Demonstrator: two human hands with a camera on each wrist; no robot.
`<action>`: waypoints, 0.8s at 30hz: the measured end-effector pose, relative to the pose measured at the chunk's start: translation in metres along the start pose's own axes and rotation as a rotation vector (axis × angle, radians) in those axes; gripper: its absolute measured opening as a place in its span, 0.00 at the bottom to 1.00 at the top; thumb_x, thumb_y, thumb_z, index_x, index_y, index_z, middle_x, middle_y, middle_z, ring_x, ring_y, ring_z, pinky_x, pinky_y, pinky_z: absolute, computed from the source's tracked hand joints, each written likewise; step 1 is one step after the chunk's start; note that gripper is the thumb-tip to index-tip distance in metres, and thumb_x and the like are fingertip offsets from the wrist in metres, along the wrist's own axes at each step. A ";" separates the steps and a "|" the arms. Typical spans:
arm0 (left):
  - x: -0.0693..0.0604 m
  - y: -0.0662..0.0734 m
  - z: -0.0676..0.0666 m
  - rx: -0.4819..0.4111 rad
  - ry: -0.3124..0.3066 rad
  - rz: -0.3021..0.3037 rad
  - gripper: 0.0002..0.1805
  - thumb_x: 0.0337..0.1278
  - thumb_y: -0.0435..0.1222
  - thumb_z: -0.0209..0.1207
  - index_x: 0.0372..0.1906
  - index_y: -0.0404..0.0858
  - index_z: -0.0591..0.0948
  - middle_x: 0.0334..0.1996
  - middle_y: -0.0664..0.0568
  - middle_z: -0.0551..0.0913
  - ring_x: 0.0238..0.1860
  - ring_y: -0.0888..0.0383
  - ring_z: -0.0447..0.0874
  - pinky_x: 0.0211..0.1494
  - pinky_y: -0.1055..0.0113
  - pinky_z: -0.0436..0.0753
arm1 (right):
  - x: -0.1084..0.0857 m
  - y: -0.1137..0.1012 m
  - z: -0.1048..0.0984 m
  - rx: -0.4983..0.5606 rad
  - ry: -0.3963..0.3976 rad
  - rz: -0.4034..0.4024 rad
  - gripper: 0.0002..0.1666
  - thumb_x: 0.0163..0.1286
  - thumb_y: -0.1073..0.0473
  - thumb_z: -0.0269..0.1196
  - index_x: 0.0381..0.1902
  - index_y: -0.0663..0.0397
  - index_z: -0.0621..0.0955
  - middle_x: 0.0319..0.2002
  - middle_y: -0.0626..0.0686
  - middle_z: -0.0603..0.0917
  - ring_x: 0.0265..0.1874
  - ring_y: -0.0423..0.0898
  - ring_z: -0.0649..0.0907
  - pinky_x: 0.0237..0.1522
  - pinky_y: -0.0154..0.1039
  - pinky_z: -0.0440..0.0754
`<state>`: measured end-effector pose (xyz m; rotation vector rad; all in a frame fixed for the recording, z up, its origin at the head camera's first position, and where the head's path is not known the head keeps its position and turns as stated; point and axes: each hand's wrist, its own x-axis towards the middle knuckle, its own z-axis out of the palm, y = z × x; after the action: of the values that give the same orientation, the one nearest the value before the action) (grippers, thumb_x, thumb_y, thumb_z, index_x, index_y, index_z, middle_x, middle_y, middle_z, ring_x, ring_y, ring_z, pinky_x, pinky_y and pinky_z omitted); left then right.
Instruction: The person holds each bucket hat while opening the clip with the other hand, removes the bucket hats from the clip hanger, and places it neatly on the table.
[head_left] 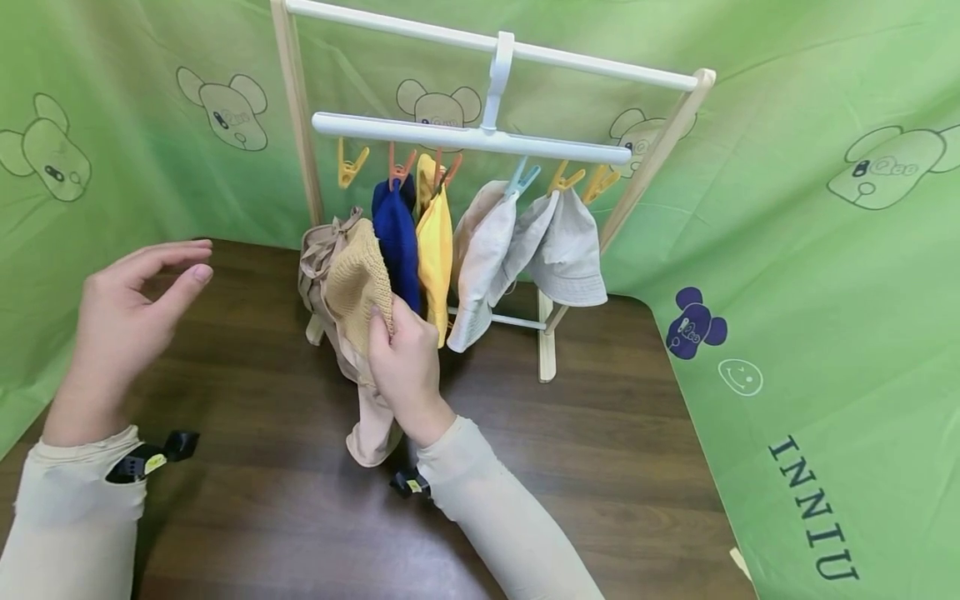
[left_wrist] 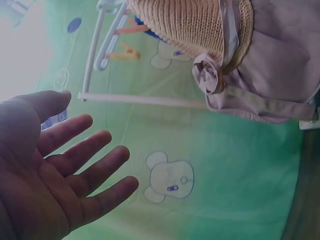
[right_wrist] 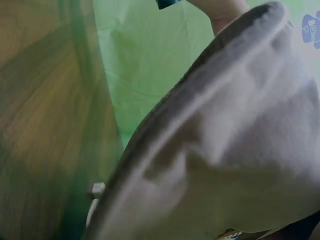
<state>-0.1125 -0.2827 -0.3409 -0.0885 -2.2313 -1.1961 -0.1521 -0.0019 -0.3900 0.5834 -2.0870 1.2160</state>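
Observation:
A tan knitted hat (head_left: pixel 358 279) with beige-pink fabric (head_left: pixel 375 427) hangs from my right hand (head_left: pixel 408 367), which grips its edge in the head view. My left hand (head_left: pixel 135 304) is in the air to the left, touching nothing, its fingers extended. The left wrist view shows the same open palm (left_wrist: pixel 60 180) below the knitted hat (left_wrist: pixel 185 25) and its fabric bow (left_wrist: pixel 207 75). In the right wrist view the beige-pink fabric (right_wrist: pixel 225 135) fills most of the picture and hides the right fingers.
A white hanger (head_left: pixel 465 137) with coloured clips hangs on a rack (head_left: pixel 600 71). From it hang a blue hat (head_left: pixel 396 237), a yellow hat (head_left: pixel 435 258), a whitish hat (head_left: pixel 480 267) and a grey hat (head_left: pixel 572 254). A yellow clip (head_left: pixel 350 167) at the left holds nothing. Green cloth surrounds the brown floor.

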 end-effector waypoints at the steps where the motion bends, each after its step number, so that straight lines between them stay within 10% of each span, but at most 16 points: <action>1: 0.000 -0.001 -0.002 0.001 0.006 -0.005 0.15 0.67 0.36 0.66 0.56 0.40 0.87 0.55 0.70 0.85 0.52 0.77 0.80 0.48 0.86 0.72 | 0.000 -0.002 0.001 0.011 0.003 0.010 0.07 0.73 0.62 0.61 0.37 0.58 0.84 0.26 0.52 0.85 0.23 0.43 0.82 0.28 0.35 0.82; 24: -0.006 -0.019 -0.031 0.012 0.019 -0.047 0.15 0.68 0.37 0.65 0.55 0.38 0.87 0.55 0.69 0.86 0.56 0.76 0.79 0.49 0.86 0.73 | -0.007 -0.031 0.030 0.197 -0.098 0.200 0.08 0.76 0.57 0.61 0.39 0.55 0.84 0.29 0.50 0.87 0.26 0.35 0.82 0.27 0.25 0.77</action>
<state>-0.0998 -0.3167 -0.3455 -0.0199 -2.2346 -1.2034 -0.1363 -0.0432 -0.3873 0.5410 -2.1626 1.5481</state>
